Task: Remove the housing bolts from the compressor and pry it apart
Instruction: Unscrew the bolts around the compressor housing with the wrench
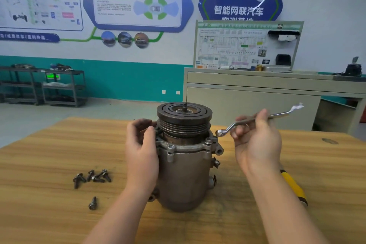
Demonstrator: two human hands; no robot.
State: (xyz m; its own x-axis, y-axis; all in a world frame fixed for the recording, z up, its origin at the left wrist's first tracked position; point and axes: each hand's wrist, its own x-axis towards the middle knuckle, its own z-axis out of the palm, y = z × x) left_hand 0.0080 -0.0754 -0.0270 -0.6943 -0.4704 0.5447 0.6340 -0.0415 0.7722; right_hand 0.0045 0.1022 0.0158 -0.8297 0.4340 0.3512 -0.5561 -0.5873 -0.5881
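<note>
1. Wood-grain tabletop (49, 154) fills the near field, with a workshop wall of posters and a teal band far behind it.
2. Nearest the viewer, a lone bolt (92, 203) lies at about 8 o'clock from the compressor (185, 156), well apart from it.
3. Just beyond, a cluster of loose bolts (92, 177) lies at roughly 9 o'clock from the compressor.
4. At 3 o'clock, a yellow handle (294, 186) shows partly from under the right forearm.
5. Standing upright at the table's middle, the compressor has its long axis vertical and its grooved pulley (184, 117) facing up, a short shaft poking from the top.
6. Left hand (141, 144) curls against the compressor's 9 o'clock side at the flange, fingers bent around it and touching the housing.
7. Right hand (257, 136) hovers at the compressor's 3 o'clock, clear of it, fingers pinched closed on a wrench (257, 120).
8. That wrench runs from 8 to 2 o'clock; its lower ring end sits just beside the flange, its other end raised to the right.
9. Farther back stand a grey cabinet (253, 103) carrying a diagram board (245, 45) at 1 o'clock and dark shelving racks (43, 87) at 10 o'clock.
</note>
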